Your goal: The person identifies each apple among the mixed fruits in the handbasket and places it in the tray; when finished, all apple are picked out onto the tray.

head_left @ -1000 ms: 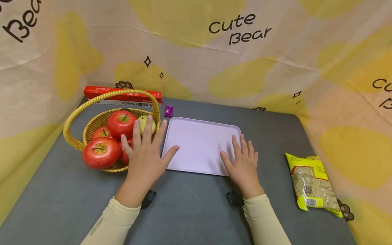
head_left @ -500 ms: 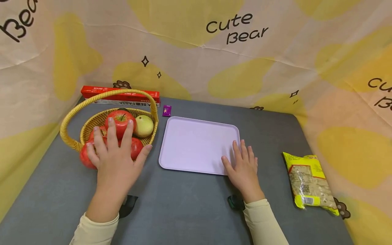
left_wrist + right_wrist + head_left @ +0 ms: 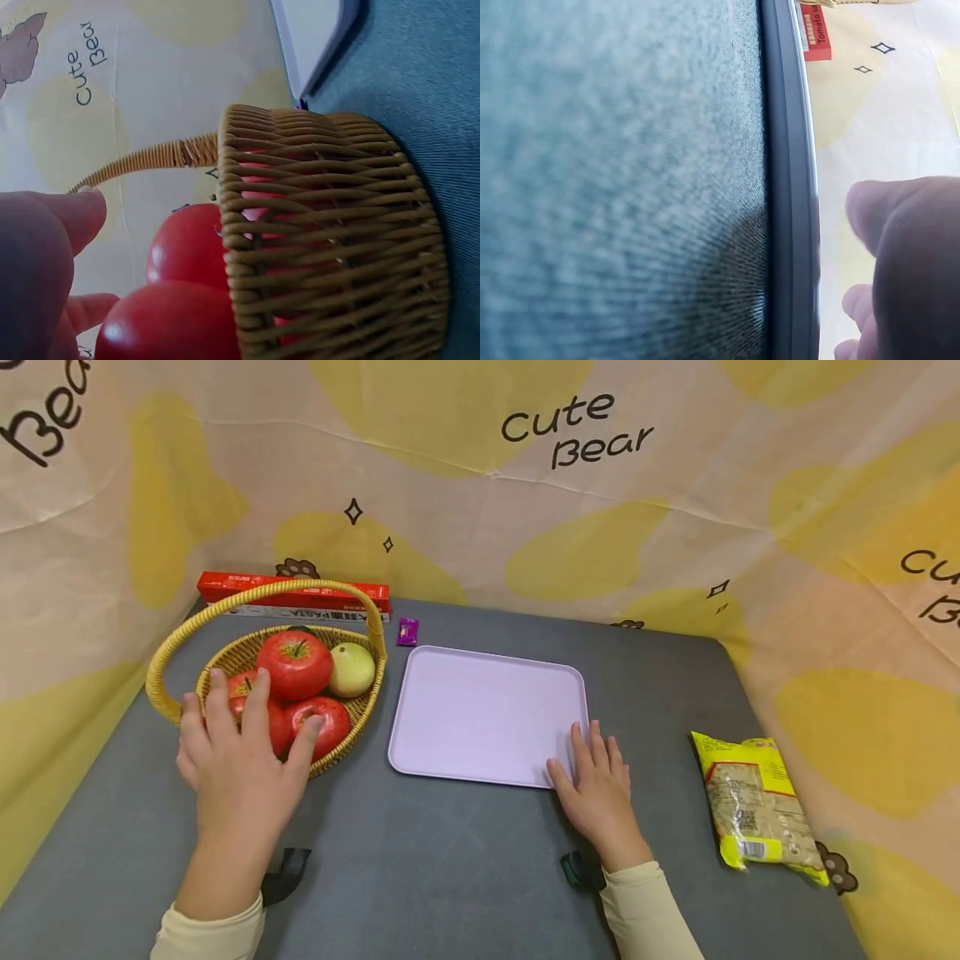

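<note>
My left hand (image 3: 243, 768) is over the front left of a wicker basket (image 3: 358, 727), its fingers spread above a red apple that it mostly hides. The left wrist view shows the thumb (image 3: 86, 214) apart from the apples (image 3: 169, 319). More red apples (image 3: 295, 664) and a pale green pear-like fruit (image 3: 352, 669) lie in the basket. My right hand (image 3: 600, 793), its fingers extended, is at the front right corner of a lilac tray (image 3: 487, 718); whether it touches the rim is unclear.
A red pasta box (image 3: 247, 585) stands behind the basket, against the patterned cloth backdrop. Between basket and tray, towards the back, lies a small purple packet (image 3: 408, 632). A yellow, partly see-through bag (image 3: 757, 806) lies at the right edge of the grey table (image 3: 450, 868).
My left hand has moved left and towards me, from beside the pear-like fruit to the front left apple. The right hand has shifted slightly towards me. Basket and tray stay in place.
</note>
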Tool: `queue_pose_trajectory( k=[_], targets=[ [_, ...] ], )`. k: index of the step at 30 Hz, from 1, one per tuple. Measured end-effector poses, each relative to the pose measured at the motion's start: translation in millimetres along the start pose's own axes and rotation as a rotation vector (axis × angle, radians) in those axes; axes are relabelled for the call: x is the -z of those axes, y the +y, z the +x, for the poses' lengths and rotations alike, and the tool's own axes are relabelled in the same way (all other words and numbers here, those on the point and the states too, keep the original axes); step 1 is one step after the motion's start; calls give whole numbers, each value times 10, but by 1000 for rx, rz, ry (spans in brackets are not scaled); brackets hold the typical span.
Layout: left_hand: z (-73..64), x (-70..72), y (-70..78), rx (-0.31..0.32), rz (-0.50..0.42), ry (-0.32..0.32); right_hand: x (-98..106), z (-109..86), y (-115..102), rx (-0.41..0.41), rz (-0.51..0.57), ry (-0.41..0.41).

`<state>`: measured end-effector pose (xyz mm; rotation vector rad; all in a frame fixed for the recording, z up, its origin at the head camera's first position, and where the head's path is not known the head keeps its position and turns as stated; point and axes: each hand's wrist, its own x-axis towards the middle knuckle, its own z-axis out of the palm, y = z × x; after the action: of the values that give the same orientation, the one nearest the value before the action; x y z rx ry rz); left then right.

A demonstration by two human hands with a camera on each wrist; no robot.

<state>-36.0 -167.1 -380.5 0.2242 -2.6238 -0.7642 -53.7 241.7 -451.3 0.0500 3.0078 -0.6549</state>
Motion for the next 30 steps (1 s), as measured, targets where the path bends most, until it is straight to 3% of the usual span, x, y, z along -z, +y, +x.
queue_pose_trajectory(
  k=[10,14,22,30],
  targets=[
    [-45,-8,-24,80,-41,56,18,-62,22,-32,-14,-47],
    [-55,-8,-26,64,-27,73,73,-82,26,-32,-34,-97],
    [-39,-64,-87,-42,-30,130,152,-110,39,-3,-24,-157],
    [-39,-116,-103,-16,7,111,147,-104,77,-5,-29,-184]
  ],
)
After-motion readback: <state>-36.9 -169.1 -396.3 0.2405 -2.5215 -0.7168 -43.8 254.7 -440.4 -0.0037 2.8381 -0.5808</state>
